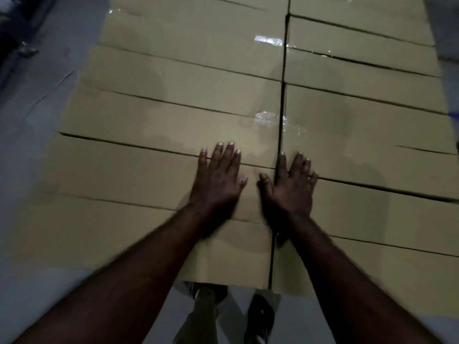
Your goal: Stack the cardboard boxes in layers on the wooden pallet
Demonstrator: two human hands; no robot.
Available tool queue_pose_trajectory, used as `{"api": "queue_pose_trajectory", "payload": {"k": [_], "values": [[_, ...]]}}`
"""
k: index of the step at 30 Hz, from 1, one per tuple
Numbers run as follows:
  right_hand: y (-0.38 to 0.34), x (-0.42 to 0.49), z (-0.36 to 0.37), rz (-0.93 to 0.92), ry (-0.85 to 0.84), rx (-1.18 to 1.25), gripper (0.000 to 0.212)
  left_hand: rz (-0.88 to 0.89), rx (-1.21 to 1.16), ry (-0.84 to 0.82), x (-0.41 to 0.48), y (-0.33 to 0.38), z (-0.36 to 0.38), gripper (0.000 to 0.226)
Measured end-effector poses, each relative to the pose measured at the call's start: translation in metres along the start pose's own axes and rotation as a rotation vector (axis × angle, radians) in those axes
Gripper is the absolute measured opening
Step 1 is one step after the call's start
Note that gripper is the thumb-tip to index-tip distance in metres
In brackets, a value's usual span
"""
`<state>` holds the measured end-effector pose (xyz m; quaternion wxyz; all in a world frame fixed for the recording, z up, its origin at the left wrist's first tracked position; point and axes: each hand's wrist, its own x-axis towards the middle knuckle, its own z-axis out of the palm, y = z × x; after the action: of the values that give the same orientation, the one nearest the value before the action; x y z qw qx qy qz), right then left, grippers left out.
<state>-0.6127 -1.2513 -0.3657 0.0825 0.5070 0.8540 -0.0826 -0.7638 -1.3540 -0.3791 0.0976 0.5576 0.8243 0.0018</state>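
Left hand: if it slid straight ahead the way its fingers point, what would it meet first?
Nothing raised, as far as shown. The left hand lies flat on the cardboard boxes, fingers pointing away from the person; ahead are only more box tops and the seams between them, seemingly level.

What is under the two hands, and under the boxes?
The left hand and right hand lie flat on the top layer of cardboard boxes. Whatever is beneath that layer, the pallet included, is covered.
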Motion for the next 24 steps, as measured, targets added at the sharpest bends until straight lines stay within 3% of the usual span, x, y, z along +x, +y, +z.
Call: {"api": "queue_pose_trajectory", "payload": {"k": [3,7,12,20,24], "values": [[0.008,0.008,-0.011,-0.054,0.018,-0.039,0.088,-0.004,0.005,-0.022,0.000,0.000,-0.004,0.072],[0.044,0.056,-0.034,-0.178,0.231,0.045,0.080,-0.074,-0.075,-0.001,0.035,0.005,-0.023,0.072],[0.067,0.117,-0.038,-0.147,0.009,-0.001,0.086,-0.163,-0.086,-0.014,0.104,-0.001,-0.029,0.078],[0.069,0.117,-0.027,-0.141,0.017,0.040,0.087,-0.177,-0.066,0.001,0.097,0.004,-0.023,0.080],[0.066,0.121,-0.038,-0.135,-0.063,0.039,0.086,-0.194,-0.106,-0.087,0.106,0.003,-0.035,0.082]]}}
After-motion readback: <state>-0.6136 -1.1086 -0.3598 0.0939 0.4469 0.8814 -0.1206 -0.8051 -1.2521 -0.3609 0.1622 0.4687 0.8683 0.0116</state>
